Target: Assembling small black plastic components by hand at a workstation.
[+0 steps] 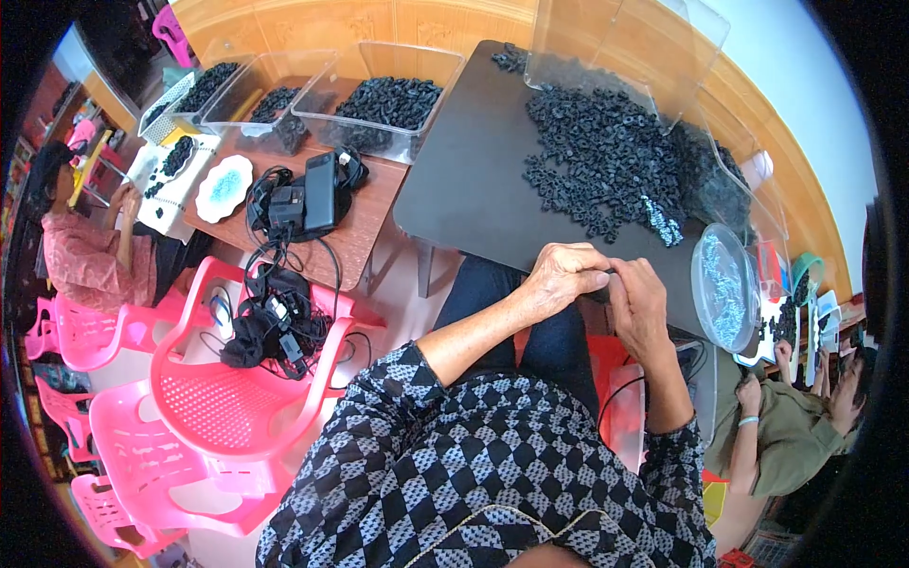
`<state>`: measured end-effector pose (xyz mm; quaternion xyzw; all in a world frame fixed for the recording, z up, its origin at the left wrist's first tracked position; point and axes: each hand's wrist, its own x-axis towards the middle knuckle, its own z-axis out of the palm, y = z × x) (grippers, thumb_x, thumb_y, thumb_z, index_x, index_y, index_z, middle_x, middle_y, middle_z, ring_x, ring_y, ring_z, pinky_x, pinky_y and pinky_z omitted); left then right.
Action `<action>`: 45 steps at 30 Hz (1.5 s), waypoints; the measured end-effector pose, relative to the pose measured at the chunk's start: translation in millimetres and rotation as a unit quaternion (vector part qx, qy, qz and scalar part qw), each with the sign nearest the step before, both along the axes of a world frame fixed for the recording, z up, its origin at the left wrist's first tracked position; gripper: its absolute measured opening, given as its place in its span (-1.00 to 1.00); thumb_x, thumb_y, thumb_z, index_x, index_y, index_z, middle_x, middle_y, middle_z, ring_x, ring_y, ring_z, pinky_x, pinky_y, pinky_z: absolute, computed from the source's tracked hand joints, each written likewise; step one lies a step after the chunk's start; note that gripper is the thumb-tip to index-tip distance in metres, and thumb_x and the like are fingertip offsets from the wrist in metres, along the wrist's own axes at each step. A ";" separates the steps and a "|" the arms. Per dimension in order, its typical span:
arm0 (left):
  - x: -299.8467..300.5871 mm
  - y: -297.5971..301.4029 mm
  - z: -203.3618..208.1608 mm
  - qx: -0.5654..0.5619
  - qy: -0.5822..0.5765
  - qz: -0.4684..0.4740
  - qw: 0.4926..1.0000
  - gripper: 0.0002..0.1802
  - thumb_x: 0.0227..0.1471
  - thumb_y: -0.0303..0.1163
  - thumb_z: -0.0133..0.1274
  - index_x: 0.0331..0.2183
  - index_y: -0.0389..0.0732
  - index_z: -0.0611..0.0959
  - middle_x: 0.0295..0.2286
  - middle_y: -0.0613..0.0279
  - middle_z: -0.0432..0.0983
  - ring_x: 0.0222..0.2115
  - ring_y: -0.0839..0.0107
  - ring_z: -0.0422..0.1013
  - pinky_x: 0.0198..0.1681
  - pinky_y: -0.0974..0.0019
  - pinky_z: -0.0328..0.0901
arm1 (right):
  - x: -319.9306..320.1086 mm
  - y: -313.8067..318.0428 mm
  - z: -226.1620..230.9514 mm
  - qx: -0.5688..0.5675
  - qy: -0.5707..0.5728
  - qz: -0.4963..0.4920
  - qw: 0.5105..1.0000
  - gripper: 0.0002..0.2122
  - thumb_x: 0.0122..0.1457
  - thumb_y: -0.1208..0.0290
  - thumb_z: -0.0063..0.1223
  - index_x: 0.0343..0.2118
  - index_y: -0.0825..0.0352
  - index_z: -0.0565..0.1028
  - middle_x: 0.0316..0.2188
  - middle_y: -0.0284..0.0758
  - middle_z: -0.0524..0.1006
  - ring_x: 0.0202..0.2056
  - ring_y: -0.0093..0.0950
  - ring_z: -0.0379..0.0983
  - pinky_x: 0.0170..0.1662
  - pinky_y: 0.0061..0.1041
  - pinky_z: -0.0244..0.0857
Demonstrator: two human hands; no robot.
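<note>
Black-and-grey diamond-patterned fabric of the wearer's loose top [492,445] fills the nearest ground, and beyond it the bare left hand [564,277] and bare right hand [640,303] meet above the lap, close to the table's near edge. Their thumbs and fingertips are drawn together with hardly any gap; whether a small piece is pinched between them I cannot tell, as the fingers hide it. Right of the right hand, a round clear plastic tray of pale-blue bits [712,322] sits by the table's near right edge, limiting room on that side. Leftward, a pink plastic armchair [222,402] heaped with black cables [284,327] stands well apart from the left elbow. Ahead, the dark grey smooth-topped table [454,175] offers a broad bare stretch from its rounded left corner to the loose pile of small black pieces [597,151], which lies just beyond the hands and spreads rightward. A narrow gap divides this table from the reddish-brown wooden table [355,232], whose far edge is lined with clear plastic bins [386,104]. One tall clear plastic bin [630,43] borders the pile's far side, before the tan wood-panelled wall [473,21].
</note>
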<state>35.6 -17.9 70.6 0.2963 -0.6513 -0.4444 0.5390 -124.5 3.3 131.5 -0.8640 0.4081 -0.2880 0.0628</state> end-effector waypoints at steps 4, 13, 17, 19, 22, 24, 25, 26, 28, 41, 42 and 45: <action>1.8 0.6 0.9 0.004 -0.002 -0.005 1.000 -0.83 -0.09 -0.48 0.15 -0.36 -0.32 0.64 -0.53 0.22 0.48 -0.50 0.49 0.40 -0.41 0.42 0.29 | 0.9 1.1 2.0 -0.009 -0.007 0.010 1.000 -0.81 0.01 0.62 -0.09 -0.27 0.51 0.42 -0.46 -0.10 0.45 -0.42 -0.15 0.35 -0.34 -0.28 0.24; 5.1 17.8 39.9 0.134 -0.025 -0.014 0.991 -0.82 -0.14 -0.57 0.12 -0.38 -0.40 0.64 -0.52 0.24 0.46 -0.45 0.49 0.38 -0.38 0.48 0.26 | -0.4 3.5 -11.3 -0.012 0.024 -0.029 0.999 -0.87 -0.12 0.40 -0.02 -0.63 0.34 0.47 -0.60 -0.15 0.48 -0.46 -0.19 0.43 -0.43 -0.23 0.36; 18.8 13.2 4.0 0.064 -0.011 0.009 0.998 -0.83 -0.17 -0.56 0.16 -0.43 -0.45 0.59 -0.54 0.28 0.39 -0.51 0.52 0.29 -0.44 0.50 0.19 | 12.4 10.3 -23.7 -0.077 -0.036 -0.031 0.996 -0.84 -0.11 0.37 0.00 -0.58 0.39 0.42 -0.57 -0.23 0.45 -0.46 -0.28 0.37 -0.38 -0.34 0.30; 17.0 19.7 14.3 0.070 0.014 -0.004 0.997 -0.71 -0.09 -0.36 0.20 -0.44 -0.45 0.58 -0.56 0.31 0.36 -0.54 0.53 0.25 -0.48 0.48 0.14 | 16.2 14.7 -19.7 -0.054 -0.059 -0.039 0.996 -0.84 -0.11 0.39 -0.01 -0.56 0.41 0.43 -0.56 -0.19 0.45 -0.42 -0.27 0.37 -0.37 -0.33 0.29; 18.8 19.3 20.2 0.064 -0.032 0.003 0.997 -0.62 -0.08 -0.25 0.20 -0.44 -0.45 0.58 -0.55 0.30 0.36 -0.53 0.53 0.26 -0.48 0.47 0.14 | 16.7 18.4 -11.7 -0.019 -0.064 -0.051 0.996 -0.84 -0.13 0.41 0.01 -0.56 0.44 0.45 -0.55 -0.16 0.47 -0.40 -0.23 0.38 -0.37 -0.30 0.29; 18.8 25.2 28.8 0.066 -0.059 -0.001 0.996 -0.62 -0.07 -0.24 0.20 -0.45 -0.45 0.57 -0.54 0.31 0.35 -0.52 0.53 0.26 -0.47 0.47 0.15 | 15.5 22.6 -9.6 0.002 -0.088 -0.050 0.995 -0.82 -0.17 0.41 0.05 -0.55 0.45 0.46 -0.55 -0.14 0.49 -0.41 -0.20 0.40 -0.37 -0.28 0.29; 16.0 29.3 35.5 0.093 -0.047 -0.012 0.994 -0.62 -0.07 -0.25 0.19 -0.46 -0.45 0.56 -0.53 0.32 0.34 -0.51 0.52 0.26 -0.45 0.47 0.16 | 14.4 24.3 -8.4 0.004 -0.093 -0.058 0.994 -0.82 -0.17 0.41 0.05 -0.55 0.45 0.46 -0.55 -0.14 0.49 -0.41 -0.20 0.40 -0.37 -0.28 0.29; 15.1 30.1 38.6 0.096 -0.052 -0.020 0.994 -0.62 -0.07 -0.25 0.19 -0.46 -0.45 0.56 -0.53 0.32 0.34 -0.51 0.52 0.26 -0.45 0.47 0.16 | 12.9 25.8 -6.8 -0.004 -0.095 -0.055 0.994 -0.82 -0.17 0.41 0.06 -0.56 0.45 0.46 -0.55 -0.14 0.49 -0.41 -0.21 0.40 -0.37 -0.28 0.29; 16.3 29.9 42.8 0.081 -0.090 0.005 0.993 -0.64 -0.06 -0.26 0.18 -0.48 -0.44 0.55 -0.54 0.33 0.33 -0.50 0.51 0.27 -0.44 0.47 0.17 | 15.8 22.6 -10.3 -0.015 -0.104 -0.044 0.993 -0.82 -0.17 0.39 0.04 -0.60 0.44 0.46 -0.58 -0.14 0.47 -0.42 -0.20 0.38 -0.40 -0.27 0.27; 16.1 30.4 78.0 0.011 -0.252 -0.034 0.967 -0.57 -0.01 -0.16 0.13 -0.48 -0.42 0.56 -0.58 0.21 0.36 -0.53 0.41 0.29 -0.49 0.35 0.20 | 9.3 37.0 8.0 -0.037 -0.015 -0.032 0.999 -0.79 -0.19 0.32 0.05 -0.65 0.40 0.43 -0.60 -0.24 0.46 -0.44 -0.32 0.35 -0.44 -0.37 0.21; 14.4 31.2 84.7 0.013 -0.249 -0.037 0.968 -0.57 -0.01 -0.16 0.13 -0.48 -0.42 0.56 -0.58 0.21 0.36 -0.53 0.41 0.29 -0.49 0.35 0.20 | 8.1 36.3 7.4 -0.035 -0.012 -0.034 0.999 -0.79 -0.19 0.32 0.05 -0.65 0.40 0.43 -0.60 -0.24 0.46 -0.44 -0.32 0.35 -0.44 -0.37 0.21; 12.1 33.5 100.0 0.022 -0.278 -0.062 0.958 -0.73 0.02 -0.32 0.13 -0.37 -0.38 0.60 -0.47 0.11 0.46 -0.47 0.31 0.35 -0.37 0.32 0.27 | 6.3 33.5 4.5 -0.046 -0.017 -0.022 0.999 -0.80 -0.20 0.33 0.05 -0.65 0.40 0.43 -0.63 -0.23 0.45 -0.49 -0.30 0.35 -0.47 -0.36 0.21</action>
